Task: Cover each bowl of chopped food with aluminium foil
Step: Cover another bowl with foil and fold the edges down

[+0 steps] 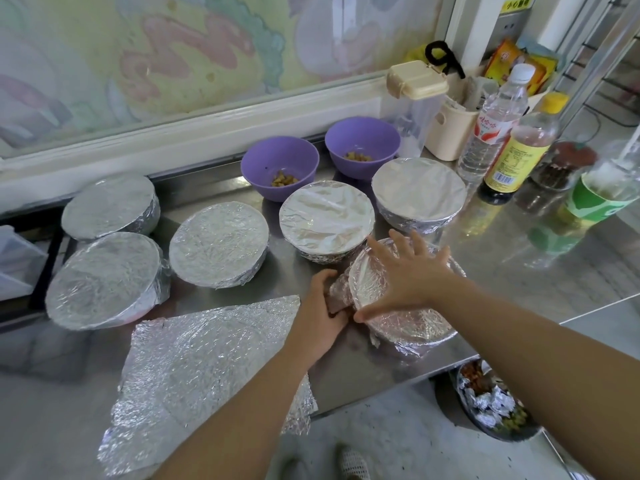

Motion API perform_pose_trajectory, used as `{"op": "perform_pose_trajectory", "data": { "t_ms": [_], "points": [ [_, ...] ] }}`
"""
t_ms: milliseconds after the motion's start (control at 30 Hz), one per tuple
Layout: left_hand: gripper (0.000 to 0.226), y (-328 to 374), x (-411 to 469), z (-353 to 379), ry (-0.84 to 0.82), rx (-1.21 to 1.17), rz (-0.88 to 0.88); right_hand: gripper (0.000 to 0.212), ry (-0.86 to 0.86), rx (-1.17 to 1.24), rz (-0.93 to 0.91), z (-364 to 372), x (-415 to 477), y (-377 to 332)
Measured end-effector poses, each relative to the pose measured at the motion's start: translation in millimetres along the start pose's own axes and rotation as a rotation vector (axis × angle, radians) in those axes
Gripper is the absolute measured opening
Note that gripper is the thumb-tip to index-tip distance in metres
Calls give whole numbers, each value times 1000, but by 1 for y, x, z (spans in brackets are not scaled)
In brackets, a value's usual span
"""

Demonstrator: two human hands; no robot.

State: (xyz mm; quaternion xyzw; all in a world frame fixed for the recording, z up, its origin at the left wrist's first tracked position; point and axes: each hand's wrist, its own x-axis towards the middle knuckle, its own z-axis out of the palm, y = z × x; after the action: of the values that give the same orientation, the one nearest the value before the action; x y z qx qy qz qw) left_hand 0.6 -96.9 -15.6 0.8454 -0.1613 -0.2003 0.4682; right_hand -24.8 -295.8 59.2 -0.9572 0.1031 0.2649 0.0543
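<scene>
Left hand (323, 308) is curled around the near-left side of the round bowl under crinkled silver foil (405, 306), pinching a loose flap of foil against the wall, while the right hand (403, 268) lies spread flat on top, fingers splayed, pressing the sheet down. That bowl sits near the front edge of the shiny steel table (519, 258), which is my main worry: push too hard sideways and it could skate on that slick metal toward the drop. Thin foil also tears easily if the flap gets yanked rather than folded.

Going left to right for the rest: two foil-capped bowls (104, 268) at far left look tight and drum-flat, finely wrinkled. In front, a big loose sheet of crumpled foil (207, 368) hangs over the table edge under the left forearm, so an elbow drag could pull it off. Then a third wrapped bowl (219, 249), and two smoother-topped ones (327, 220) further right. Behind them, two purple plastic bowls (280, 166) are still open, with a small pile of yellowish chopped bits in each, so I'd guess those are next. Tall plastic bottles (491, 126) crowd the right side and look easy to knock over.
</scene>
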Motion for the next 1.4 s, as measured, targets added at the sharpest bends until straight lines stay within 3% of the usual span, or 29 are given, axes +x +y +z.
{"op": "perform_pose_trajectory", "data": {
  "t_ms": [300,433,633,900,1000,1067,1200,1300,1400],
  "points": [
    [13,2,-9,6,126,253,124,154,2,-8,3,2,2,1],
    [13,12,-2,9,189,423,162,153,8,-10,1,2,2,1],
    [20,32,-4,11,103,376,53,153,14,-7,3,2,1,0],
    [8,37,-7,10,105,196,-97,153,16,-3,-2,2,1,1],
    [14,35,-15,8,16,145,-119,153,21,-5,-4,2,2,1],
    [22,38,-19,5,-70,-58,-198,154,19,-8,-4,2,2,1],
    [24,61,-14,-8,-138,-604,-565,153,21,-15,1,2,3,1],
    [11,67,-7,-11,-144,-690,-616,153,25,-8,4,3,4,1],
    [15,66,-3,-4,-60,-646,-625,151,44,0,19,5,3,1]
  ]
}}
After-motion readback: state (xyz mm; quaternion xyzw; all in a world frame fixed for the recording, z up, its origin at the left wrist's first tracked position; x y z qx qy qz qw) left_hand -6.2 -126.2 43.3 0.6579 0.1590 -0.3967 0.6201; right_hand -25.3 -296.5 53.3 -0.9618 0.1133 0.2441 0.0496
